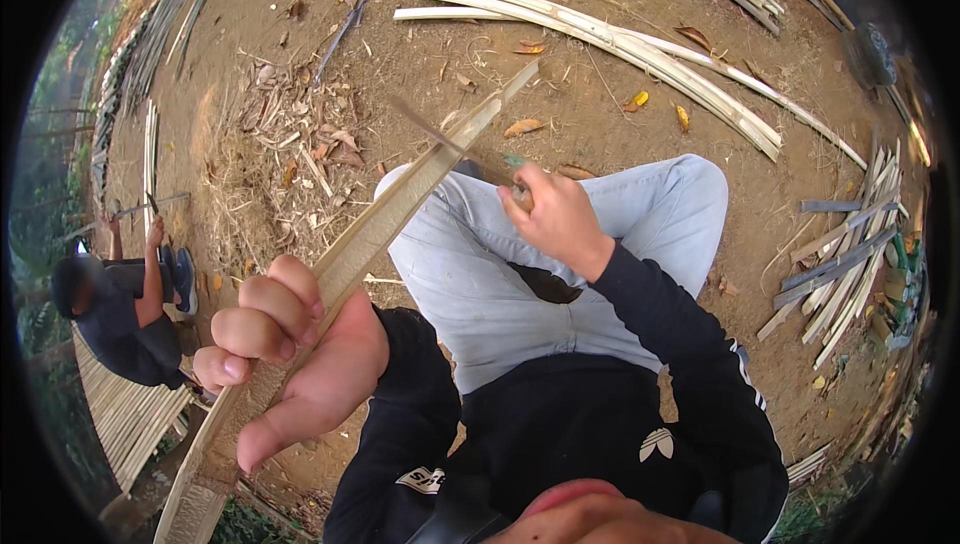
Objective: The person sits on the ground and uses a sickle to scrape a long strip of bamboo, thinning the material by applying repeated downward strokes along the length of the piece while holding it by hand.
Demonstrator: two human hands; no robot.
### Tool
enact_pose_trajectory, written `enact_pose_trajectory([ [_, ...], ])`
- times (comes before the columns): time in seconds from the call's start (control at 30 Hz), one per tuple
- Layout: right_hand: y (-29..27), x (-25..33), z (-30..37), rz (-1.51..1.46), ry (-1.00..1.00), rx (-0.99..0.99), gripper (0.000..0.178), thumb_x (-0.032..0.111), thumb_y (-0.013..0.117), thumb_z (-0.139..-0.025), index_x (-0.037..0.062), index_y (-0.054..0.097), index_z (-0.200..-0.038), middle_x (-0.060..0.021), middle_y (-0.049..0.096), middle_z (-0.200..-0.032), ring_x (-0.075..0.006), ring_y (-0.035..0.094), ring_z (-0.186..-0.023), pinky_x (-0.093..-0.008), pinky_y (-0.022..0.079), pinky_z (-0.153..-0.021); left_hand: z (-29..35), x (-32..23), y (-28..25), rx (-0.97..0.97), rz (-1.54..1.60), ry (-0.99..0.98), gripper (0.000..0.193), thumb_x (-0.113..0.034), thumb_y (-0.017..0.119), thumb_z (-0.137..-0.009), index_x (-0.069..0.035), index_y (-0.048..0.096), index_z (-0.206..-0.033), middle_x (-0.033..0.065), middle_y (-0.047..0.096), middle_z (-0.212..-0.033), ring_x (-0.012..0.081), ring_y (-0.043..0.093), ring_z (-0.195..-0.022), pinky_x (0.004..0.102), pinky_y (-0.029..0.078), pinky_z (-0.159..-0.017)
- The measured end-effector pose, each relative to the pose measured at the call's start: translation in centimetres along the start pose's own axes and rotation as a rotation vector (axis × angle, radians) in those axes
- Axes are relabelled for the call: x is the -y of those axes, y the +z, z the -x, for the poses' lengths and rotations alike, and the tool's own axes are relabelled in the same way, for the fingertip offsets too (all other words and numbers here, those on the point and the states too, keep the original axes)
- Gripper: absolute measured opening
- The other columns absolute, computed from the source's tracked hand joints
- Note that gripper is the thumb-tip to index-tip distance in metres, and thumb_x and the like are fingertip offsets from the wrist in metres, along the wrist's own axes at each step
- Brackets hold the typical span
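A long split bamboo strip slants up from the lower left across my front, its pale inner face showing. My left hand grips its lower part, fingers curled over one edge and thumb along the other. Over my lap, my right hand is closed round the handle of a knife. The blade, partly blurred, crosses the strip near its upper end; whether it bites into the bamboo I cannot tell. My legs in light jeans are bent beneath both hands.
Shavings litter the dirt at upper left. Long pale bamboo strips lie ahead, and more strips are piled at right. At far left a person sits holding a blade and a strip, beside a slatted bamboo surface.
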State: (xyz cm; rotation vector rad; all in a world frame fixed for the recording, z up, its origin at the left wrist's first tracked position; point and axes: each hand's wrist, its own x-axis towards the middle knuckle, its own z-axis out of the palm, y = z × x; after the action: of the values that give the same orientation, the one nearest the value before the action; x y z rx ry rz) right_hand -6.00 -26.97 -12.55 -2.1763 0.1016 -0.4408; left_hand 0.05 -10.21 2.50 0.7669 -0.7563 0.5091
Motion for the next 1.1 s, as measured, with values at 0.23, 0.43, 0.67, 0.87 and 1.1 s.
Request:
enact_pose_trajectory([
  [0.23, -0.9, 1.1, -0.1, -0.045, -0.108, -0.003, 0.021, 0.019, 0.070, -0.080, 0.0054, 0.055, -0.082, -0.0104, 0.057, -0.058, -0.0311, 0.061, -0.054, -0.0381, 0.046, -0.048, -0.4, 0.0, -0.7, 0.017, 0.020, -0.020, 0.061, -0.069, 0.055, -0.082, -0.010, 0.050, -0.097, -0.0018, 0.035, -0.067, 0.0105, 0.028, -0.052, 0.0267, 0.024, -0.052],
  [0.43, -1.9, 0.4, -1.1, 0.060, -0.078, 0.124, 0.021, 0.021, 0.069, -0.081, 0.0054, 0.055, -0.082, -0.0131, 0.059, -0.061, -0.0319, 0.061, -0.053, -0.0388, 0.047, -0.048, -0.5, 0.0, -1.0, -0.017, 0.023, -0.025, 0.060, -0.068, 0.056, -0.081, -0.010, 0.050, -0.095, -0.0021, 0.034, -0.066, 0.0103, 0.028, -0.052, 0.0265, 0.024, -0.052],
  [0.67, -3.0, -3.1, -4.1, 0.182, -0.193, 0.164, 0.018, 0.020, 0.069, -0.079, 0.0088, 0.055, -0.083, -0.0093, 0.058, -0.059, -0.0288, 0.061, -0.054, -0.0377, 0.047, -0.048, -0.5, 0.0, -1.1, 0.010, -0.023, -0.002, 0.060, -0.068, 0.054, -0.083, -0.009, 0.048, -0.094, -0.0020, 0.033, -0.066, 0.0102, 0.027, -0.052, 0.0264, 0.024, -0.052],
  [0.87, -1.7, -8.5, -5.1, 0.199, -0.193, 0.149, 0.016, 0.021, 0.067, -0.078, 0.0111, 0.056, -0.084, -0.0075, 0.058, -0.059, -0.0270, 0.061, -0.054, -0.0382, 0.048, -0.048, 0.8, -0.5, 0.1, -0.078, -0.089, 0.026, 0.059, -0.067, 0.055, -0.083, -0.009, 0.047, -0.092, -0.0026, 0.032, -0.066, 0.0097, 0.027, -0.054, 0.0266, 0.024, -0.052],
  [1.1, -1.5, -8.5, -5.3, 0.166, -0.257, 0.231, 0.014, 0.022, 0.066, -0.078, 0.0114, 0.057, -0.080, -0.0078, 0.060, -0.061, -0.0279, 0.061, -0.054, -0.0379, 0.048, -0.048, 2.2, -0.9, 0.6, -0.117, -0.171, 0.044, 0.057, -0.065, 0.057, -0.083, -0.009, 0.047, -0.091, -0.0034, 0.032, -0.066, 0.0096, 0.027, -0.054, 0.0258, 0.023, -0.052],
])
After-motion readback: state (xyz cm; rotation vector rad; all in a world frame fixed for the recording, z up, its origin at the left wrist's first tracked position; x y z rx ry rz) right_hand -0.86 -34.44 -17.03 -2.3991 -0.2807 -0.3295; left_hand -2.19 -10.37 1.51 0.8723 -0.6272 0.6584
